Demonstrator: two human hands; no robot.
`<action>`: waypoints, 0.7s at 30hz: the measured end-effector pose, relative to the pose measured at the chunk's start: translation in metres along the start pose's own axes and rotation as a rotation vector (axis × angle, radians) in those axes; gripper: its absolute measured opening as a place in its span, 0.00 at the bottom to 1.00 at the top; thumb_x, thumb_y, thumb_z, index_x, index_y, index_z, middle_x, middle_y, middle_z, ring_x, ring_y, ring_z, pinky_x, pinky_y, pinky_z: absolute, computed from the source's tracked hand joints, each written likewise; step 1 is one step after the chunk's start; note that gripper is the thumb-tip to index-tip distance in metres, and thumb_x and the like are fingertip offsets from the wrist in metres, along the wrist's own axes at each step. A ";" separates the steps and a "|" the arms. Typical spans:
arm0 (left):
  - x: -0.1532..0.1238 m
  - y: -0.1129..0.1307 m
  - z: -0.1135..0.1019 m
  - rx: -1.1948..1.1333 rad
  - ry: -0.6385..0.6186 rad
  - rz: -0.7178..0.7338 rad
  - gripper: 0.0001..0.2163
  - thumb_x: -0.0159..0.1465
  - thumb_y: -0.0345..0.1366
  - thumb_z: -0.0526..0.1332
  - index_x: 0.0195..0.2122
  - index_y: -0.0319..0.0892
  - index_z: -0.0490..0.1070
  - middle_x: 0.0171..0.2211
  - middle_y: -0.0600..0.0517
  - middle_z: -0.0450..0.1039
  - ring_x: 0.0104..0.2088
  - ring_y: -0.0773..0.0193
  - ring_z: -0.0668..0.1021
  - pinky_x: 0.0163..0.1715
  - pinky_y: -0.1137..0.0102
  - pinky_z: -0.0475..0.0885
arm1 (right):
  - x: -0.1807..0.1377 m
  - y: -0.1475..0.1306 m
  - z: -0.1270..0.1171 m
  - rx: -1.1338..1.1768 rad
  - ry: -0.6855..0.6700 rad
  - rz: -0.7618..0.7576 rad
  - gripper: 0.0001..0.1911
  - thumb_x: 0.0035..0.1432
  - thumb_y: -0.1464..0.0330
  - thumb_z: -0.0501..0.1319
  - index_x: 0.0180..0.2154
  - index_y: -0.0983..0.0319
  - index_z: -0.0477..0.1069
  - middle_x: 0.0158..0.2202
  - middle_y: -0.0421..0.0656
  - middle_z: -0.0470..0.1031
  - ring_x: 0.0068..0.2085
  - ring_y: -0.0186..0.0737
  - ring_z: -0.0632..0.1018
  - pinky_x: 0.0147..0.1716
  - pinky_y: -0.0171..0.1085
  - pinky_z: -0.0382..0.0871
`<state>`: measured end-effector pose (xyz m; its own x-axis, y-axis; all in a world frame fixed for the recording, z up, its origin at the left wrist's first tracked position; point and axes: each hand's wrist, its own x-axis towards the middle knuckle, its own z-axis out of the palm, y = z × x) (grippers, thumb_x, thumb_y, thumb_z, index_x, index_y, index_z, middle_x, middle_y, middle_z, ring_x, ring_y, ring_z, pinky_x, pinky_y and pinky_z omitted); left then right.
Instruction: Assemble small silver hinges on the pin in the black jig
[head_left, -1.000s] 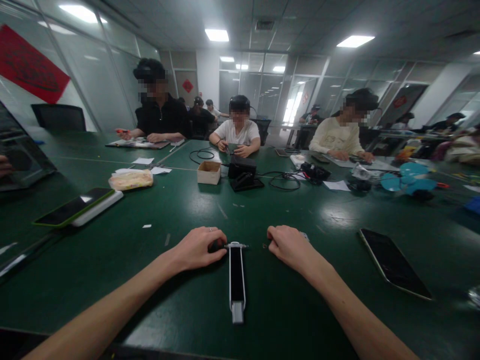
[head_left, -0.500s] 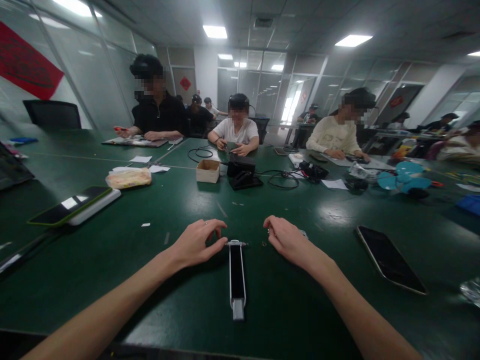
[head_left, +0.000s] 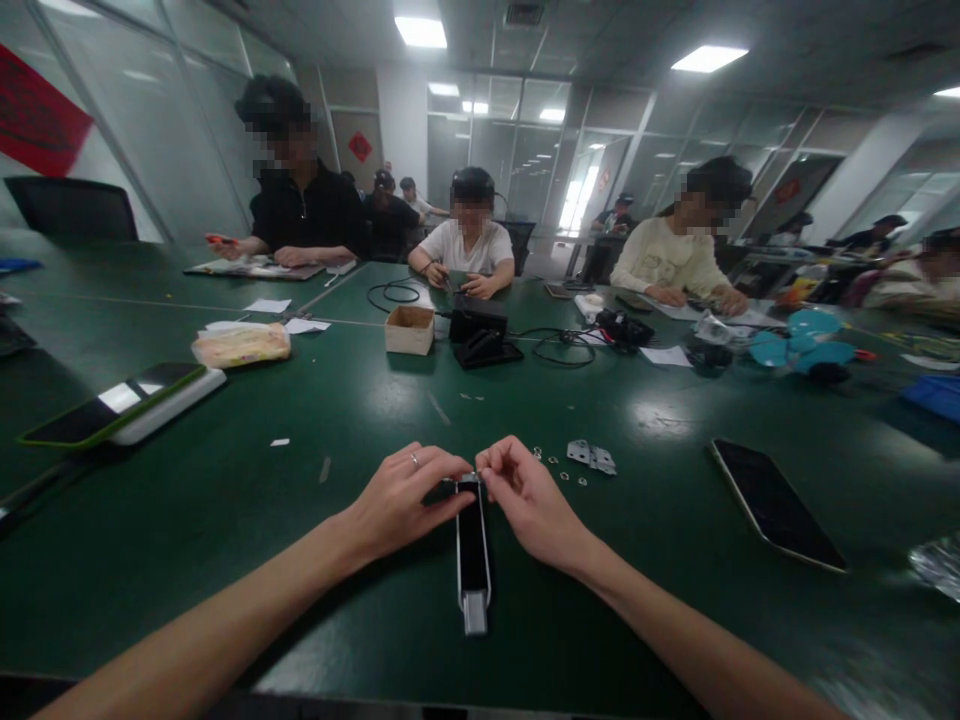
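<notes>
A long narrow device (head_left: 473,550) with a black middle, silver side rails and a pale block at its near end lies on the table in front of me. My left hand (head_left: 405,495) is around its far end, thumb and fingers pressed against the left side there. The fingertips of my right hand (head_left: 529,495) are pinched together at the far end's right side. Whatever they hold is too small and covered to name. To the right lie several small metal rings (head_left: 565,476) and a grey metal plate (head_left: 592,457) with holes.
On the right lies a phone (head_left: 776,505); another phone (head_left: 112,405) with a green edge rests at left on a white block. Farther back are a small box (head_left: 410,331), a black stand (head_left: 480,335) with cables and a blue fan blade (head_left: 802,345). Several people sit across the table.
My right hand has moved left to the device's far end and closed its fingertips. The rings and metal plate it largely covered now show. My left fingers have come onto the far end.
</notes>
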<state>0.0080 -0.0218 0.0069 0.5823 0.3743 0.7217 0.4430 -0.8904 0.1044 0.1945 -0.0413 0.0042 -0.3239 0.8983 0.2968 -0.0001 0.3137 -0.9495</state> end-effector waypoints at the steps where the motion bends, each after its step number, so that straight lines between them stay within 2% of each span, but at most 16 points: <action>1: 0.000 0.001 0.001 0.002 0.023 0.022 0.05 0.67 0.35 0.56 0.39 0.40 0.66 0.31 0.52 0.74 0.28 0.68 0.75 0.29 0.73 0.68 | -0.001 0.001 0.003 -0.005 0.001 -0.012 0.07 0.60 0.68 0.54 0.31 0.59 0.56 0.32 0.38 0.62 0.32 0.33 0.66 0.33 0.34 0.63; 6: 0.001 0.002 0.003 0.018 0.056 0.085 0.05 0.68 0.34 0.55 0.39 0.40 0.68 0.32 0.52 0.75 0.30 0.69 0.76 0.30 0.74 0.70 | -0.006 0.003 0.008 -0.033 0.009 -0.043 0.06 0.61 0.69 0.54 0.32 0.59 0.57 0.33 0.39 0.63 0.33 0.34 0.67 0.34 0.35 0.63; 12: 0.002 0.003 0.000 0.012 0.044 0.074 0.05 0.68 0.35 0.56 0.41 0.39 0.68 0.33 0.50 0.75 0.31 0.68 0.77 0.31 0.74 0.71 | -0.007 -0.003 0.010 -0.004 0.047 -0.055 0.07 0.63 0.69 0.53 0.32 0.59 0.56 0.33 0.39 0.62 0.34 0.34 0.67 0.35 0.35 0.64; 21: 0.002 0.003 -0.002 0.002 0.051 0.077 0.04 0.68 0.33 0.56 0.39 0.40 0.68 0.32 0.52 0.75 0.29 0.70 0.76 0.29 0.75 0.71 | -0.011 -0.002 0.010 -0.021 0.030 -0.058 0.06 0.62 0.68 0.54 0.32 0.59 0.57 0.34 0.39 0.64 0.35 0.34 0.69 0.36 0.35 0.66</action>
<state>0.0091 -0.0245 0.0101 0.5789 0.2910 0.7617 0.3995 -0.9156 0.0462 0.1880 -0.0546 0.0021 -0.2956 0.8869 0.3549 0.0020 0.3721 -0.9282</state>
